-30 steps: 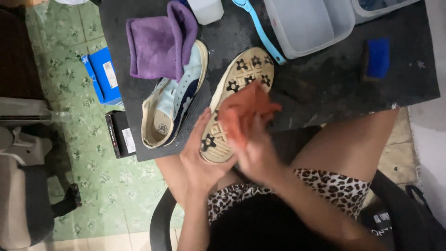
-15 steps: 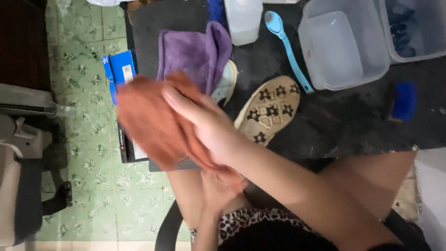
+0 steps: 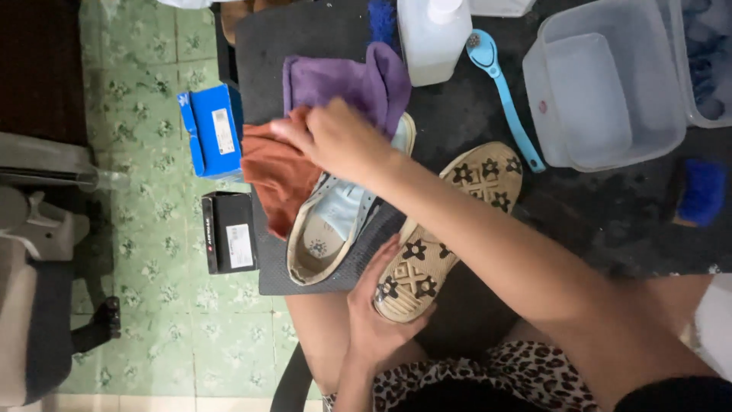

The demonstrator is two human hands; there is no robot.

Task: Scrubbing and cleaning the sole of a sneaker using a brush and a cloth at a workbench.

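A: Right hand (image 3: 339, 141) is stretched out across the dark bench (image 3: 610, 229), fingers curled into the crumpled rust-orange cloth (image 3: 278, 179) and gripping it at the bench's left edge.

B: And the cloth is draped partly over the pale blue and cream sneaker lying upright (image 3: 335, 221), open mouth facing the camera, just under that hand.

A: Left hand (image 3: 381, 324) is down at the near edge, closed around the end of the second shoe, the one turned sole-up with a tan rubber sole and black flower shapes (image 3: 450, 229). That end hangs off the bench edge over the lap.

B: The two shoes lie side by side, touching or very nearly; I can't tell which.

A: Behind the orange cloth sits a folded purple towel (image 3: 343, 84), its corner resting on the upright sneaker.

B: Farther back, a white plastic bottle (image 3: 433, 38), and beside it a light blue long-handled brush (image 3: 503, 99) lying at a slant.

A: To the right, a clear plastic tub (image 3: 610, 88), with a dark blue scrub brush (image 3: 698, 191) near the right edge.

B: On the green patterned floor tiles (image 3: 152, 305), to the left, a blue cardboard box (image 3: 210, 130) and a small black box (image 3: 229, 233).
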